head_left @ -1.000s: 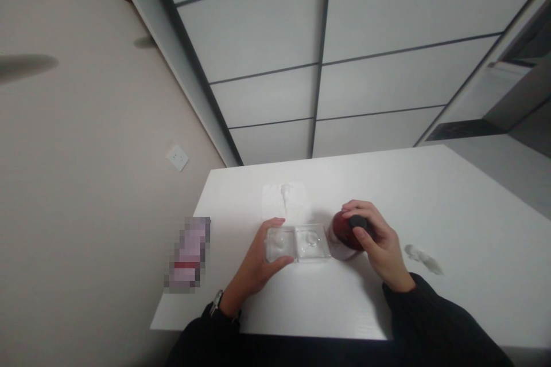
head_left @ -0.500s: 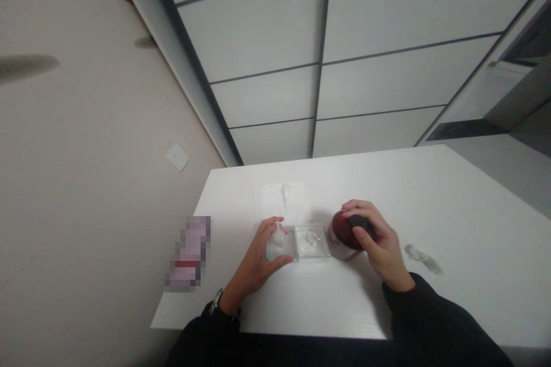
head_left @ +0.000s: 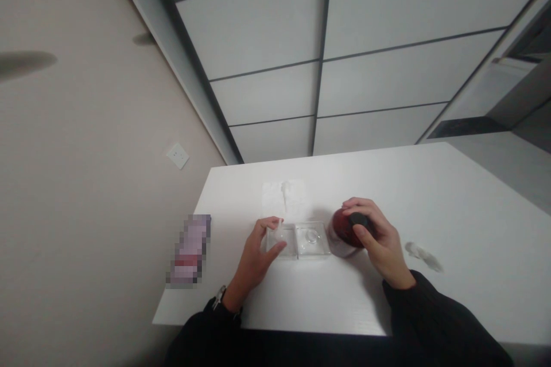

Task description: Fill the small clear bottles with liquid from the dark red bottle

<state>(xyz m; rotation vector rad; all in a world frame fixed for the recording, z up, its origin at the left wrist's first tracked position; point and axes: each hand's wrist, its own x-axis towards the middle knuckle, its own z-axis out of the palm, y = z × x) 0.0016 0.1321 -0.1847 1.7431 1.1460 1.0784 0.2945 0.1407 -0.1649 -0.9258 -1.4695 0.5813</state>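
My left hand (head_left: 257,249) reaches around the left end of a clear two-compartment box (head_left: 304,256), thumb and fingers apart. Between them, in the left compartment, a small whitish bulb-shaped piece (head_left: 279,233) stands with its thin stem pointing up. In the right compartment lies a clear round piece (head_left: 311,237). My right hand (head_left: 379,241) grips the black knob on the dark red top of a jar (head_left: 344,226), whose lower body looks pale. The jar stands against or very close to the box's right end.
A thin white sheet with a whitish spoon-like item (head_left: 284,190) lies behind the box on the white table (head_left: 379,172). Crumpled whitish material (head_left: 424,256) lies right of my right hand. A blurred purple package (head_left: 191,246) is at the left edge, near the wall.
My left thumb and fingers have drawn closer together around the bulb-shaped piece, with the thumb shifting up and left. My right hand keeps its hold on the jar.
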